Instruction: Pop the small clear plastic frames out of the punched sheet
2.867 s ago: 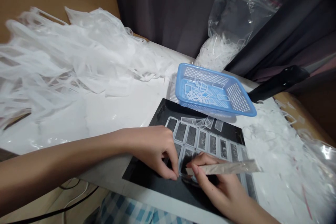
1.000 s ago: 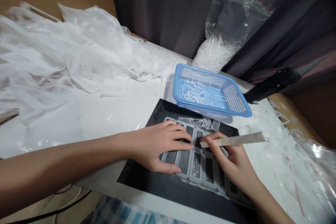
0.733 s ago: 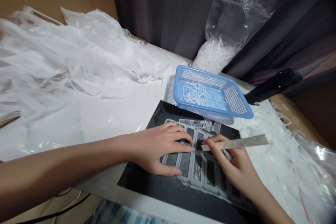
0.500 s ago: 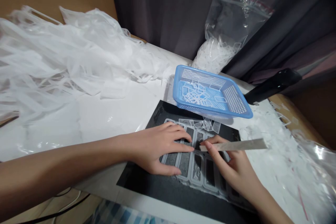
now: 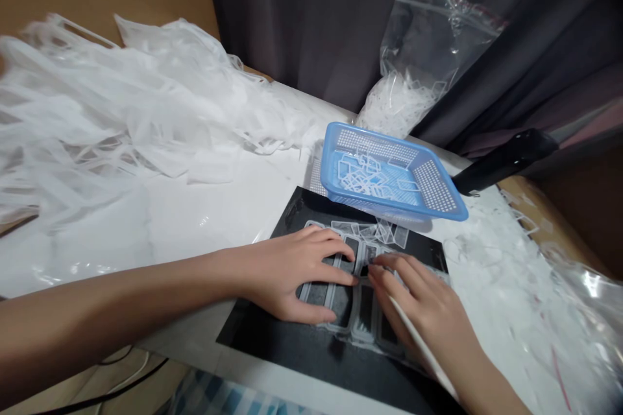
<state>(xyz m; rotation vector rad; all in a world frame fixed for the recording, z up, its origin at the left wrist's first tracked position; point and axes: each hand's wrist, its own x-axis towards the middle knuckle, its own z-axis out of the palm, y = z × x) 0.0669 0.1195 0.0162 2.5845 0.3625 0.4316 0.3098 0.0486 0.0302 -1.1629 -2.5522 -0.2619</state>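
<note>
My left hand [image 5: 304, 272] lies with fingers spread on a translucent sheet of rectangular frames [image 5: 343, 305], which rests on a black mat [image 5: 263, 331]. Closed around a thin pale strip [image 5: 423, 350], my right hand [image 5: 423, 298] is on the right part of the sheet, its fingertips close to my left index finger. The strip runs under the palm toward the wrist. Small clear rectangular pieces [image 5: 384, 232] lie at the mat's back edge, just beyond both hands. My right hand hides part of the sheet.
Behind the mat stands a blue basket [image 5: 438, 204] holding thin white frames. A clear zip bag [image 5: 403, 97] of similar frames leans at the curtain. White scrap strips [image 5: 146, 97] are heaped at the left. A black cylindrical object [image 5: 506, 159] is at the right.
My right hand has turned palm down over the sheet, and the strip has swung from pointing right to pointing down toward the wrist. My left hand stays nearly still.
</note>
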